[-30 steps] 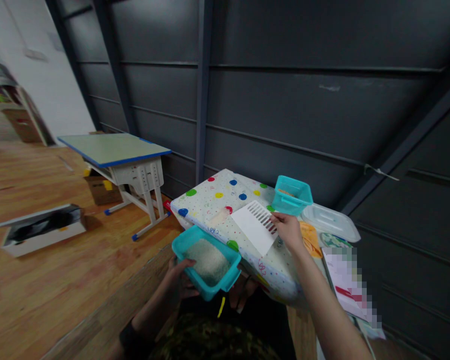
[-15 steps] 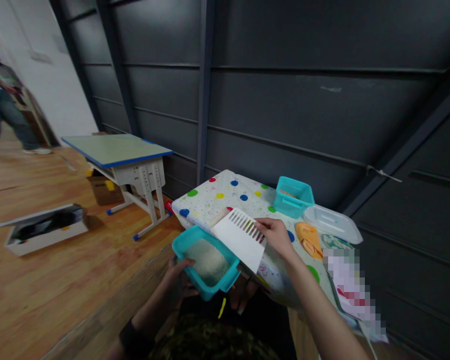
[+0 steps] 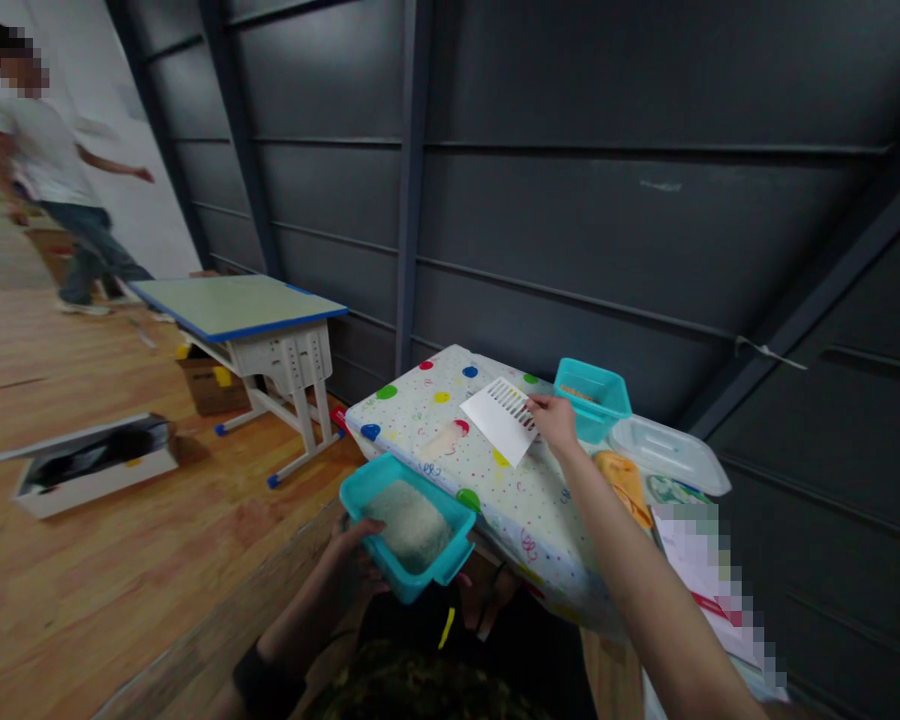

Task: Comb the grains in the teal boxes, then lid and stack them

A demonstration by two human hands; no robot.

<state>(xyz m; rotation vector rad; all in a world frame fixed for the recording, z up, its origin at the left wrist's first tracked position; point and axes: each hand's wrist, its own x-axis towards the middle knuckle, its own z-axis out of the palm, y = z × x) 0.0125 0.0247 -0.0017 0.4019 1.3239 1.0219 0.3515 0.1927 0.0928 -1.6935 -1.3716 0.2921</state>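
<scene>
My left hand (image 3: pixel 356 555) is closed on the near left rim of a teal plastic tub (image 3: pixel 461 535), thumb over the edge. White grains (image 3: pixel 409 520) fill the bottom of this tub, which is held at the front edge of the table (image 3: pixel 390 418). My right hand (image 3: pixel 553 422) pinches the right edge of a white slotted sheet (image 3: pixel 499 425) above the tablecloth. A row of slots runs along its far side. Left of the sheet lies a pale, elongated thing (image 3: pixel 442 441) whose kind I cannot make out.
A second teal tub (image 3: pixel 592 400) with orange-brown contents stands at the back. Beside it are a clear lid (image 3: pixel 671 455), an orange cloth (image 3: pixel 622 480) and papers (image 3: pixel 694 560). A green-topped desk (image 3: pixel 240 303) stands left. A person (image 3: pixel 52 160) walks at far left.
My right hand has moved the slotted sheet away from the tub, up and rightward over the table. The left hand still holds the tub. The person at far left has come further into view.
</scene>
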